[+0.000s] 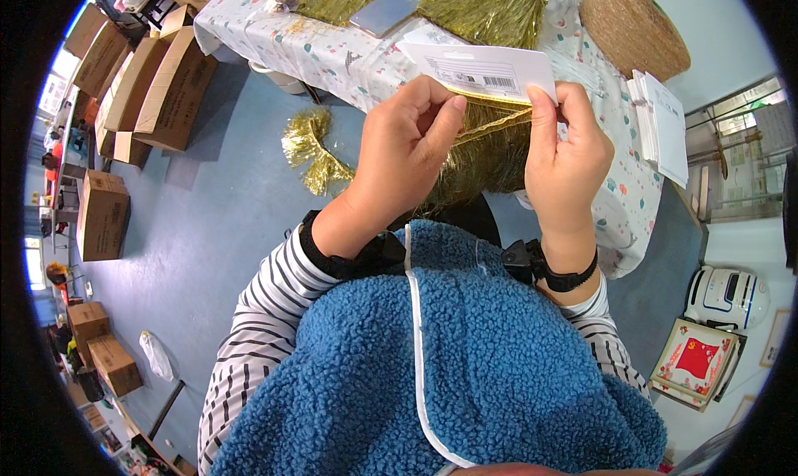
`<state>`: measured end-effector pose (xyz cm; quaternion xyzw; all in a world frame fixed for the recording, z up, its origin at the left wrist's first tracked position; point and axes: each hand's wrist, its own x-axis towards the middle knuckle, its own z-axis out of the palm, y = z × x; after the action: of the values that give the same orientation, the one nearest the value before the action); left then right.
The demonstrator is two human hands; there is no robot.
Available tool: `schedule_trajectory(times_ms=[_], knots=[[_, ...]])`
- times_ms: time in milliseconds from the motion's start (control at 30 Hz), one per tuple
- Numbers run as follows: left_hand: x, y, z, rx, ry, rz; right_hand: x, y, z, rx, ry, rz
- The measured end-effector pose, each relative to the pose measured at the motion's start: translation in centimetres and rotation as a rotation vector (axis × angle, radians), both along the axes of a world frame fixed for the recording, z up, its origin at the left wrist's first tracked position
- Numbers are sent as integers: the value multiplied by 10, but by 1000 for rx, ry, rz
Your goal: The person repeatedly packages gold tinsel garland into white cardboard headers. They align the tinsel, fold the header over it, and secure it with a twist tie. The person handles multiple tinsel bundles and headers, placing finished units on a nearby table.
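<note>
A white header card (509,70) with a hang slot and a printed label is held up over the near side of the table. Gold tinsel fringe (475,158) hangs below it from a shiny yellow braided band (492,127). My left hand (406,143) is closed, with thumb and forefinger pinched on the band near the card's left lower edge. My right hand (568,156) pinches the card's right lower corner between thumb and fingers, where the band's other end meets it. Part of the band behind the fingers is hidden.
On the patterned tablecloth (299,52) lie more tinsel fringes (490,14) and a phone (386,12). A brown coiled roll (633,29) and a stack of white cards (661,127) sit at the right. Loose tinsel (312,152) lies on the floor; cardboard boxes (174,89) stand left.
</note>
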<state>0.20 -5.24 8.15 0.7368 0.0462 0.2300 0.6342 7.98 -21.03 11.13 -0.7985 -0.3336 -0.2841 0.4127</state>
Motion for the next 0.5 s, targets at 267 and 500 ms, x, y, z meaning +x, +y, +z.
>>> schedule_trajectory(times_ms=[267, 500], knots=[[-4, -3, 10, 68, -46, -101, -1, 0, 2, 5, 21, 8], [0, -3, 18, 489, -215, 35, -1, 3, 2, 17, 16, 42]])
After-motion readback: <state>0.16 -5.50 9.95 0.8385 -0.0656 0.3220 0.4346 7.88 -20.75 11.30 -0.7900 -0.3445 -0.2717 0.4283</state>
